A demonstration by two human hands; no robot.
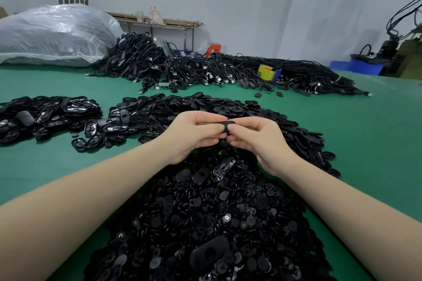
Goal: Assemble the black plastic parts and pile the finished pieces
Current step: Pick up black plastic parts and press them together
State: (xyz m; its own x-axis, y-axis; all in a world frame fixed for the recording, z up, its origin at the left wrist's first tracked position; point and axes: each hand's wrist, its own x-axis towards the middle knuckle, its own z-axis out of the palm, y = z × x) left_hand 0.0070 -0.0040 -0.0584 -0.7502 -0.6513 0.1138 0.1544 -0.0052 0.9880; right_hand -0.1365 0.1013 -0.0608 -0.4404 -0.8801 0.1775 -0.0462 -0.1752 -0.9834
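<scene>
Both my hands meet above the middle of the green table. My left hand and my right hand pinch one small black plastic part between their fingertips. Below my forearms lies a big heap of small round black pieces. Behind my hands spreads a heap of black oval shells. A separate pile of oval black parts lies at the left.
A large tangle of black cables crosses the back of the table, with a yellow tape roll on it. A big clear plastic bag sits at the back left. Blue bins stand at the far right.
</scene>
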